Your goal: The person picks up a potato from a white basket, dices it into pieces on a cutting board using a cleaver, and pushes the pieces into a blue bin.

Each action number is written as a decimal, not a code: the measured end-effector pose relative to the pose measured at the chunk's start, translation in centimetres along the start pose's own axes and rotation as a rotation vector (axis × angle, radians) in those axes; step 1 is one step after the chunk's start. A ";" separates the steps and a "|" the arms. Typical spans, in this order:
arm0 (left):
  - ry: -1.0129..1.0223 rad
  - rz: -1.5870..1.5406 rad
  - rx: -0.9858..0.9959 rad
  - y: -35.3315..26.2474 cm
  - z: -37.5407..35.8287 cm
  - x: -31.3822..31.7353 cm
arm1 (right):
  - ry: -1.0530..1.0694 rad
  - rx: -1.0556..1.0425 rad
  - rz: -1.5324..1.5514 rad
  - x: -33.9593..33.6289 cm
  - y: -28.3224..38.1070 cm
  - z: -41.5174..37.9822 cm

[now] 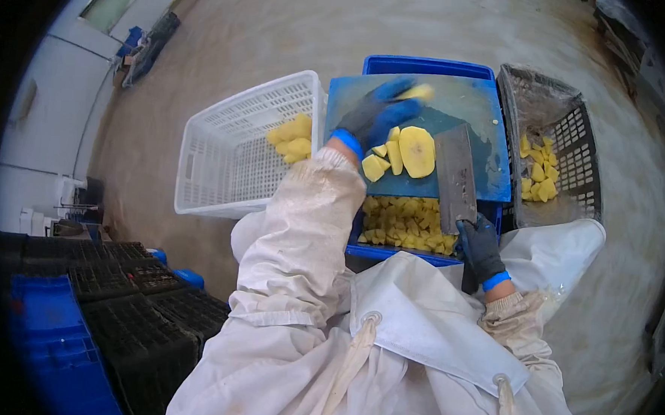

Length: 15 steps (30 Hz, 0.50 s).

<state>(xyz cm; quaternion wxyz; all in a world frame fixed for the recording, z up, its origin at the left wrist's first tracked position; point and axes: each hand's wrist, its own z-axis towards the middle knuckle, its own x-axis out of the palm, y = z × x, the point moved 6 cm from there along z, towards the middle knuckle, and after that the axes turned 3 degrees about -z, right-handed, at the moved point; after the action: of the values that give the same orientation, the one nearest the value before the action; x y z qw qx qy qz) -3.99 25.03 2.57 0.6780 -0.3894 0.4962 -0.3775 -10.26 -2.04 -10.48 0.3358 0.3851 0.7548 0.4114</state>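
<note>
Head view: a white crate [206,182] with potatoes [292,138] stands left of a blue cutting board [462,100] laid across a blue bin [371,251] of potato chunks [407,220]; a black crate [582,149] stands right. The right hand [479,245] has its grip wrapped around a cleaver [455,172], beside a cut potato [416,153]. The left hand [377,111] has a blurred potato piece [423,93] at its fingertips; I cannot tell how far that grip closes.

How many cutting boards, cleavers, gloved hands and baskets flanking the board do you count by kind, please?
Cutting board: 1
Cleaver: 1
Left gloved hand, right gloved hand: 2
White basket, black basket: 2
Total: 6
</note>
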 end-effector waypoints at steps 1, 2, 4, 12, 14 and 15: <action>0.079 -0.044 -0.074 -2.9 1.2 1.0 | 0.001 0.002 -0.005 0.0 0.3 -0.1; 0.156 -0.089 -0.150 -4.2 1.6 1.7 | 0.007 -0.007 -0.019 0.0 0.7 -0.4; 0.127 0.184 -0.075 -0.7 2.6 0.0 | 0.017 -0.025 -0.034 0.1 1.2 -0.6; 0.160 0.779 -0.493 14.6 -10.2 0.8 | -0.082 -0.377 -0.312 0.4 2.4 -1.2; -0.076 0.749 -0.438 13.5 -11.9 1.0 | -0.036 -0.407 -0.509 1.5 4.2 -1.9; -0.107 0.700 -0.490 13.2 -12.6 1.2 | 0.012 -0.436 -0.702 2.5 4.9 -2.2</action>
<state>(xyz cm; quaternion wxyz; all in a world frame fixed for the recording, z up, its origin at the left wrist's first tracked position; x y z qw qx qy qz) -14.26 27.44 -12.33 0.6776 -0.3659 0.6375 0.0251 -11.84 1.10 -5.71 0.5249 0.0217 0.7375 0.4243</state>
